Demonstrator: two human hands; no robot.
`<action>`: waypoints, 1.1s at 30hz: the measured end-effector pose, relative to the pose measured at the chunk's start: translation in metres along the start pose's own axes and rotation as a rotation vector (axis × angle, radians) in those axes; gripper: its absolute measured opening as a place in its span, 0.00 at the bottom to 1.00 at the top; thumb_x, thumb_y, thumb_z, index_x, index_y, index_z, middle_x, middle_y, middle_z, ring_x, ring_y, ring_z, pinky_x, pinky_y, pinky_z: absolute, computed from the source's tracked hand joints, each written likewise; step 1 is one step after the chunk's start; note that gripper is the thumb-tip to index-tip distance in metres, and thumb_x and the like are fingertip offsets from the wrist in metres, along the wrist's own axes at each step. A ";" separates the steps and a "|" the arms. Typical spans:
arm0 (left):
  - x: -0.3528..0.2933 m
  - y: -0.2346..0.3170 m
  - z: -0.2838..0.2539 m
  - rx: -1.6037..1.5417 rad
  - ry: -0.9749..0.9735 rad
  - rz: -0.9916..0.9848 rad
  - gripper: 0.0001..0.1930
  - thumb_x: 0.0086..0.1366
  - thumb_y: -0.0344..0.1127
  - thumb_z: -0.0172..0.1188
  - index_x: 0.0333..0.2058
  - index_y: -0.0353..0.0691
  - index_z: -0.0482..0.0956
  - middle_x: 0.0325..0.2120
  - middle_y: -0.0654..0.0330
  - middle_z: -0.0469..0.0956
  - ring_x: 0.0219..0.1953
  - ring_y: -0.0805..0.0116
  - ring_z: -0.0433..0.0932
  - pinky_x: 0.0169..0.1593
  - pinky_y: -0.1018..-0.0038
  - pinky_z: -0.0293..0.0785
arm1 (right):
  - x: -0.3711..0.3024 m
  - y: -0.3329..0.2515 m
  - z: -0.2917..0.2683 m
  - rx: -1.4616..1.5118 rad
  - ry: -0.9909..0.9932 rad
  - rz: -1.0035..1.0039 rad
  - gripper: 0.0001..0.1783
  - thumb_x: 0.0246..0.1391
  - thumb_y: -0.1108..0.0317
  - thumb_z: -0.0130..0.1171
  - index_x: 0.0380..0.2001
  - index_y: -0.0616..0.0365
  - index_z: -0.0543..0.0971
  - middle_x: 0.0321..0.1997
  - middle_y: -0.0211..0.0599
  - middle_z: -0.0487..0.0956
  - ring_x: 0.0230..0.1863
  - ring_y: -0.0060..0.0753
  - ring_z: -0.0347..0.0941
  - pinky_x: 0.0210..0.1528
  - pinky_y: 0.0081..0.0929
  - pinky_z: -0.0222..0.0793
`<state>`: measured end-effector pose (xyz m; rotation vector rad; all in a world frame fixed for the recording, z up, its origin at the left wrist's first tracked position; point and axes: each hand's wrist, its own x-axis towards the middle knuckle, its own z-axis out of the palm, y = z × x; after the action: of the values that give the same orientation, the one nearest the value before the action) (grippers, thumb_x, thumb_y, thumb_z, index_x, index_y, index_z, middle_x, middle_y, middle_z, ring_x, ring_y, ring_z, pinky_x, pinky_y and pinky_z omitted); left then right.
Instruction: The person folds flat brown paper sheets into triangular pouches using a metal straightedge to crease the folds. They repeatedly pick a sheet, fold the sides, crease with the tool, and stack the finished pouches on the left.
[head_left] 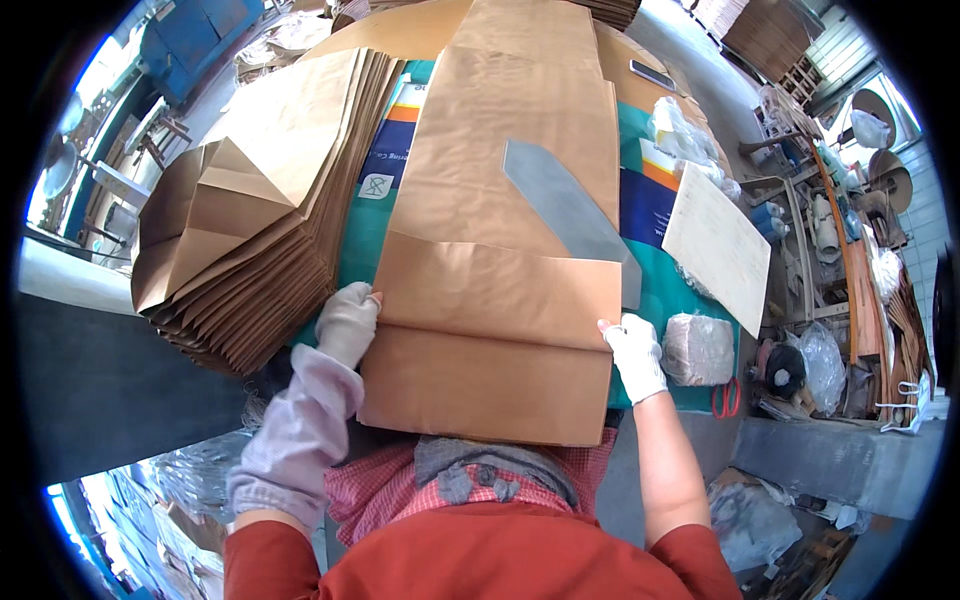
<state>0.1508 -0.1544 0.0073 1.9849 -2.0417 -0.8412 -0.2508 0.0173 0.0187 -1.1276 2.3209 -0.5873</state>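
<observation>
Paper sack (500,230) flat mid-desk (690,300), sack stack (250,210) to its left, board (715,245) and scissors (727,398) to its right

White glove on each grip (left (347,322), right (635,352)), lilac oversleeve on the left, red top, checked scarf.

The folded bag (495,300) is matt brown kraft paper, smooth, like the stack (250,210) at nine o'clock. White knit cloth gloves cover the left hand (347,322) and right hand (636,352). The board (716,245) at three o'clock looks pale, matt wood.
</observation>
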 end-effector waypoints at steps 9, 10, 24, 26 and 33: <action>-0.003 -0.001 0.038 0.282 0.350 0.174 0.14 0.72 0.46 0.57 0.32 0.45 0.81 0.30 0.54 0.84 0.33 0.47 0.83 0.39 0.52 0.78 | -0.018 0.022 0.053 -0.364 0.420 -0.212 0.18 0.58 0.57 0.67 0.27 0.57 0.71 0.31 0.47 0.76 0.33 0.57 0.76 0.34 0.50 0.70; -0.002 0.003 0.035 0.269 0.316 0.146 0.14 0.72 0.47 0.56 0.32 0.45 0.81 0.31 0.53 0.84 0.34 0.46 0.83 0.39 0.51 0.77 | -0.017 0.023 0.052 -0.403 0.374 -0.176 0.16 0.58 0.58 0.67 0.30 0.57 0.73 0.34 0.46 0.77 0.35 0.56 0.77 0.36 0.49 0.72; 0.008 0.042 0.003 0.679 0.268 0.356 0.22 0.66 0.53 0.61 0.53 0.47 0.80 0.51 0.54 0.82 0.55 0.50 0.80 0.59 0.48 0.72 | 0.005 -0.042 0.049 -0.545 0.131 -0.775 0.47 0.46 0.42 0.72 0.64 0.61 0.74 0.69 0.53 0.70 0.70 0.61 0.64 0.74 0.53 0.58; 0.010 0.051 0.003 0.599 0.349 0.780 0.32 0.57 0.55 0.68 0.57 0.45 0.76 0.59 0.55 0.76 0.63 0.50 0.72 0.67 0.48 0.64 | 0.002 -0.081 0.052 -0.557 0.085 -0.659 0.48 0.40 0.40 0.75 0.60 0.60 0.76 0.60 0.48 0.75 0.64 0.57 0.68 0.70 0.51 0.63; -0.003 0.100 0.028 0.207 -0.111 1.071 0.46 0.42 0.51 0.80 0.61 0.43 0.74 0.66 0.53 0.68 0.72 0.48 0.61 0.76 0.51 0.53 | 0.013 -0.103 0.078 -0.407 0.022 -0.982 0.40 0.49 0.47 0.68 0.60 0.63 0.75 0.71 0.53 0.69 0.74 0.57 0.58 0.79 0.55 0.47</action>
<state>0.0507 -0.1484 0.0352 0.6242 -2.8011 -0.4830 -0.1500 -0.0637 0.0128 -2.4781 1.8095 -0.4323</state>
